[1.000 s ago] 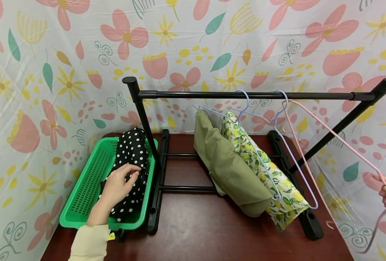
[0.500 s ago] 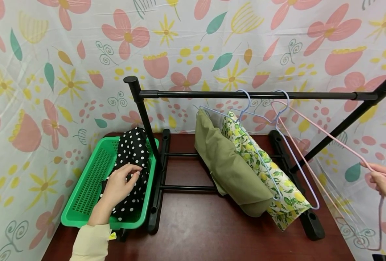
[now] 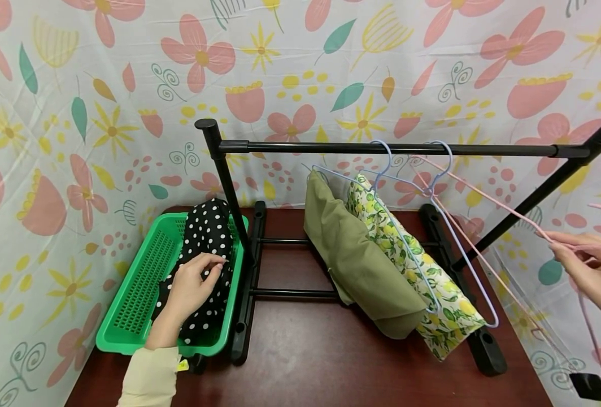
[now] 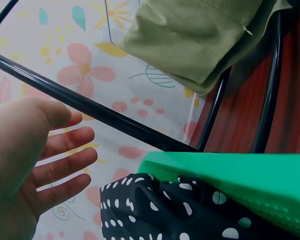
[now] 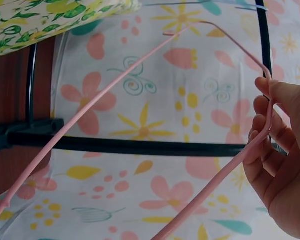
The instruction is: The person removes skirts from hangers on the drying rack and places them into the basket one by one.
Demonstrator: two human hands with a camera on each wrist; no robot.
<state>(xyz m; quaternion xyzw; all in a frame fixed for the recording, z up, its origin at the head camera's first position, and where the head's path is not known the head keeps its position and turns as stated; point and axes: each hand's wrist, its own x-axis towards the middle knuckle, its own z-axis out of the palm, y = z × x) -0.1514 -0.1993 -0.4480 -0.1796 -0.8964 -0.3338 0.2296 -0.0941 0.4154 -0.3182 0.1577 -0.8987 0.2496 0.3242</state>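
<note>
At the right edge of the head view, my right hand (image 3: 592,271) pinches a pink clothes hanger (image 3: 483,195). In the right wrist view, thumb and fingers wrap the pink hanger (image 5: 90,107) near one of its bends. My left hand (image 3: 194,285) hovers over a black cloth with white polka dots (image 3: 206,234) in a green basket (image 3: 127,339). The left wrist view shows that left hand (image 4: 55,155) with fingers relaxed and apart, beside the dotted cloth (image 4: 155,210). Two blue hangers carry an olive green cloth (image 3: 356,260) and a lemon-print cloth (image 3: 453,308).
A black clothes rack stands on a dark red table (image 3: 300,362), its top bar (image 3: 305,148) running across the view. The basket sits against the rack's left foot (image 3: 242,333). Behind hangs a flower-print curtain (image 3: 300,56).
My right hand moves left and slightly up, further into the head view, bringing the pink hanger left behind the blue hangers. My left hand stays almost still over the basket.
</note>
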